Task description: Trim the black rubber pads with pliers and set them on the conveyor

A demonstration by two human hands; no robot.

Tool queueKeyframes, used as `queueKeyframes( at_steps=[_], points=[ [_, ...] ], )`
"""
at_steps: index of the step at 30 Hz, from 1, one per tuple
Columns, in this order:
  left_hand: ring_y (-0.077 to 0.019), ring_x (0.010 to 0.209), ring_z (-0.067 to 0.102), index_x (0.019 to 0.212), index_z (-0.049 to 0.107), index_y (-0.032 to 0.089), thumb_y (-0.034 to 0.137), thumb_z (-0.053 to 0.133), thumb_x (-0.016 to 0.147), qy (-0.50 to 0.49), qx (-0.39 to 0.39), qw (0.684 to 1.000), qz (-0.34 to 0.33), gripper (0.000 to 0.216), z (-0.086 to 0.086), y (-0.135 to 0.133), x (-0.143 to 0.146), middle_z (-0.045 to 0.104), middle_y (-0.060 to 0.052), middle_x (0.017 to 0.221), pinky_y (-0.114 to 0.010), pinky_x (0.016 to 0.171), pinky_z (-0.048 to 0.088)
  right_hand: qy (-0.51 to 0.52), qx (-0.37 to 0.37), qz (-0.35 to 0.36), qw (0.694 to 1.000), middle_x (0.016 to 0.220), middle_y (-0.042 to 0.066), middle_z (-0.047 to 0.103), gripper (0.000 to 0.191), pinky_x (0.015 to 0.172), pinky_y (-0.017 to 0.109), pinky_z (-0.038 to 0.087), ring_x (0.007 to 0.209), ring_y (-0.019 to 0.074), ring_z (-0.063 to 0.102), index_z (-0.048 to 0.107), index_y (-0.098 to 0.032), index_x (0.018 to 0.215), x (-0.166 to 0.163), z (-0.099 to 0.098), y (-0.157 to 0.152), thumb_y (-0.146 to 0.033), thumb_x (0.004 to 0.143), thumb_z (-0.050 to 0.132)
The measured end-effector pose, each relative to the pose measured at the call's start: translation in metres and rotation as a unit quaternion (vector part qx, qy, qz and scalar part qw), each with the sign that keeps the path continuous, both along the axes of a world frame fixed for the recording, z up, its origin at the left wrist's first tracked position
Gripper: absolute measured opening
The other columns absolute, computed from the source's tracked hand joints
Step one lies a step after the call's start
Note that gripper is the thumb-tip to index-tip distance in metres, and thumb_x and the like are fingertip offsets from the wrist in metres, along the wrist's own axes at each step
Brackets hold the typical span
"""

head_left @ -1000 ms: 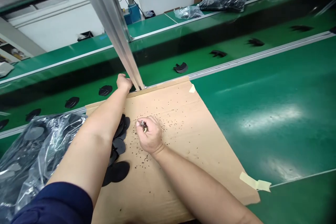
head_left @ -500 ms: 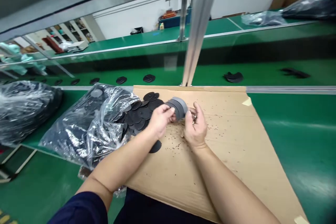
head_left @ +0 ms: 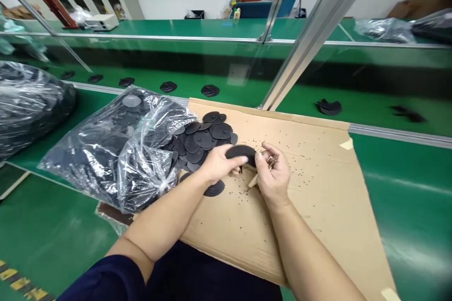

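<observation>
My left hand (head_left: 219, 164) grips a round black disc (head_left: 240, 153) over a cardboard sheet (head_left: 318, 188). My right hand (head_left: 273, 174) is closed around a small metal tool (head_left: 270, 162) and touches the disc's right edge. Just left of my hands lies a pile of black discs (head_left: 203, 138), spilling from an open clear plastic bag (head_left: 116, 150). One loose disc (head_left: 214, 189) lies flat under my left wrist. Small dark crumbs are scattered over the cardboard.
A green conveyor belt (head_left: 247, 84) behind the cardboard carries spaced black discs (head_left: 210, 90) and stacked ones (head_left: 329, 106). A slanted aluminium post (head_left: 310, 33) rises from the cardboard's far edge. Another full bag (head_left: 28, 103) lies far left. Green table surface (head_left: 406, 207) extends right.
My left hand came back from the conveyor, picked up a disc and brought it to my right hand. The disc went from tilted on edge to lower and flatter. The camera view swung left.
</observation>
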State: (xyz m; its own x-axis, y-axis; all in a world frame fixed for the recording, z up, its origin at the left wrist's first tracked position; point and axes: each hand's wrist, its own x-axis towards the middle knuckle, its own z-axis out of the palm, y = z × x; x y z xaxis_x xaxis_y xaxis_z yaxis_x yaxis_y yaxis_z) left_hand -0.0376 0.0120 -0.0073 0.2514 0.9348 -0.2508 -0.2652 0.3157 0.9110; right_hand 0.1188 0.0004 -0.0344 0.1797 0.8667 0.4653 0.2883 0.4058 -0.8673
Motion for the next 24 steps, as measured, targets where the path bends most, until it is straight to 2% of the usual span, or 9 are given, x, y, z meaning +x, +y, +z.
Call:
queueKeyframes(
  at_steps=[2, 4, 8, 11, 14, 17, 20, 24],
  points=[
    [-0.0125, 0.054, 0.056, 0.091, 0.062, 0.014, 0.026, 0.083, 0.061, -0.071, -0.039, 0.993, 0.085, 0.039, -0.002, 0.003, 0.002, 0.060, -0.004, 0.070, -0.026, 0.052, 0.050, 0.041, -0.041, -0.024, 0.998, 0.085, 0.000, 0.048, 0.053, 0.067, 0.028, 0.049, 0.071, 0.0135, 0.052, 0.046, -0.021, 0.125, 0.001, -0.002, 0.003, -0.035, 0.079, 0.069],
    [-0.0144, 0.061, 0.059, 0.087, 0.059, 0.014, 0.020, 0.084, 0.056, -0.135, -0.065, 0.979, 0.139, 0.040, -0.002, 0.007, 0.002, 0.061, -0.004, 0.075, -0.027, 0.057, 0.052, 0.049, -0.069, -0.027, 0.996, 0.094, 0.002, 0.048, 0.070, 0.073, 0.030, 0.050, 0.081, 0.0154, 0.054, 0.041, -0.021, 0.128, 0.003, -0.005, 0.005, -0.038, 0.070, 0.076],
    [-0.0133, 0.065, 0.060, 0.084, 0.058, 0.012, 0.018, 0.083, 0.057, -0.190, -0.069, 0.967, 0.158, 0.038, 0.000, 0.012, -0.001, 0.061, -0.005, 0.083, -0.026, 0.060, 0.052, 0.008, -0.118, -0.033, 0.992, 0.104, 0.008, 0.054, 0.065, 0.086, 0.040, 0.049, 0.097, 0.0217, 0.056, 0.046, -0.018, 0.122, 0.004, -0.010, 0.005, -0.046, 0.071, 0.074],
    [-0.0118, 0.063, 0.059, 0.085, 0.057, 0.012, 0.018, 0.083, 0.057, -0.201, -0.074, 0.963, 0.164, 0.038, 0.000, 0.012, -0.003, 0.062, -0.005, 0.085, -0.022, 0.056, 0.049, -0.062, -0.080, -0.045, 0.994, 0.108, 0.011, 0.053, 0.071, 0.089, 0.044, 0.049, 0.099, 0.0239, 0.057, 0.041, -0.017, 0.133, 0.001, -0.008, 0.002, -0.047, 0.075, 0.071],
    [-0.0105, 0.059, 0.056, 0.085, 0.057, 0.013, 0.017, 0.082, 0.057, -0.203, -0.086, 0.959, 0.177, 0.037, 0.000, 0.013, -0.004, 0.062, -0.004, 0.084, -0.020, 0.049, 0.044, -0.131, -0.010, -0.039, 0.991, 0.108, 0.011, 0.055, 0.080, 0.088, 0.043, 0.050, 0.096, 0.0235, 0.058, 0.025, -0.017, 0.146, 0.000, -0.002, -0.001, -0.042, 0.082, 0.066],
    [-0.0091, 0.056, 0.054, 0.084, 0.057, 0.014, 0.016, 0.080, 0.058, -0.200, -0.092, 0.961, 0.168, 0.035, 0.001, 0.013, -0.004, 0.061, -0.003, 0.082, -0.019, 0.046, 0.040, -0.215, 0.034, -0.017, 0.976, 0.110, 0.012, 0.058, 0.074, 0.088, 0.043, 0.050, 0.099, 0.0245, 0.057, 0.015, -0.016, 0.150, 0.000, 0.004, -0.003, -0.034, 0.091, 0.055],
    [-0.0092, 0.056, 0.053, 0.083, 0.055, 0.015, 0.016, 0.080, 0.058, -0.197, -0.097, 0.963, 0.158, 0.035, 0.002, 0.013, -0.004, 0.061, -0.003, 0.082, -0.019, 0.046, 0.039, -0.318, 0.060, -0.014, 0.946, 0.119, 0.016, 0.055, 0.060, 0.093, 0.048, 0.046, 0.108, 0.0284, 0.053, 0.026, -0.014, 0.147, -0.001, 0.008, -0.004, -0.032, 0.094, 0.048],
    [-0.0081, 0.055, 0.052, 0.084, 0.055, 0.015, 0.016, 0.079, 0.061, -0.193, -0.102, 0.966, 0.141, 0.034, 0.003, 0.011, -0.004, 0.060, -0.003, 0.083, -0.018, 0.045, 0.039, -0.380, 0.064, -0.024, 0.923, 0.101, 0.013, 0.060, 0.046, 0.084, 0.042, 0.048, 0.091, 0.0257, 0.057, 0.050, -0.013, 0.132, -0.003, 0.007, -0.006, -0.037, 0.093, 0.050]
  ],
)
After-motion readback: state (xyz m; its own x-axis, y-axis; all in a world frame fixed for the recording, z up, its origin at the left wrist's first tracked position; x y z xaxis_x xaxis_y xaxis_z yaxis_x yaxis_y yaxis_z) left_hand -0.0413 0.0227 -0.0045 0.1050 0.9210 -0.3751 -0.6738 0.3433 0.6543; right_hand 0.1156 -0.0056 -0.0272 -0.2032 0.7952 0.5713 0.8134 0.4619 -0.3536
